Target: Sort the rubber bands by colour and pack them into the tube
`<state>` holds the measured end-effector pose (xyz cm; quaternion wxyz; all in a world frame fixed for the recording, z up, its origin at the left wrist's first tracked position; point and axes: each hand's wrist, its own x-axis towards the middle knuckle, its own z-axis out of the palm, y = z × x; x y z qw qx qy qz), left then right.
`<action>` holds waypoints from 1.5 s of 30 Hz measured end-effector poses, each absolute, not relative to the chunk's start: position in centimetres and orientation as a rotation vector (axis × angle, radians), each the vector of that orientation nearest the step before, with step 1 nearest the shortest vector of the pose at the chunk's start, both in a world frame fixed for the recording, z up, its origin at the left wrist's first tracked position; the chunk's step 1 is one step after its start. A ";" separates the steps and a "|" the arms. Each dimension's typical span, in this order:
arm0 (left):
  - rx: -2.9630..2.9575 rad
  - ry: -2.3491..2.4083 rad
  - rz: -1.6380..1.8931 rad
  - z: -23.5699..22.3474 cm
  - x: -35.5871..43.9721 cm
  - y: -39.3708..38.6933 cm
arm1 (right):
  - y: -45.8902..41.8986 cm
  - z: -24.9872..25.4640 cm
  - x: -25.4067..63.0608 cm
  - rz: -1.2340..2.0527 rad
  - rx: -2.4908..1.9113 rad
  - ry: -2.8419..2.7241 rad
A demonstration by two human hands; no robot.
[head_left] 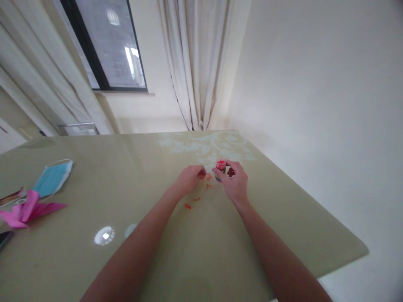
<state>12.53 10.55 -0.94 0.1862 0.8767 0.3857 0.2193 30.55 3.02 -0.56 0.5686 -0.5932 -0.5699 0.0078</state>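
My right hand (234, 181) is wrapped around a small clear jar (221, 165), upright on the table, with red contents showing at its top. Just left of it, my left hand (189, 178) has its fingers pinched together at a small heap of red rubber bands (208, 176). The fingertips partly hide the bands they grip. Two more loose pieces, a red loop (188, 206) and a short red strand (197, 199), lie nearer to me on the table.
The glossy table (176, 260) reaches the wall on the right. At the left lie a blue face mask (53, 179), folded pink paper (30, 209) and the corner of a dark phone-like object (4, 239). Curtains (197, 63) and a window stand behind.
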 end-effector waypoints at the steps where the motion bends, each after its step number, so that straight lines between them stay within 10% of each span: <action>1: 2.444 1.080 0.644 -0.3 12.3 10.7 | 3.0 -0.6 30.6 0.017 -1.393 -1.351; 10: 2.006 0.735 1.072 4.5 12.5 9.6 | 2.9 -1.1 30.0 0.049 -1.404 -1.506; 45: 2.682 0.893 0.947 4.9 12.9 7.7 | 2.6 -1.3 29.6 -0.001 -1.396 -1.543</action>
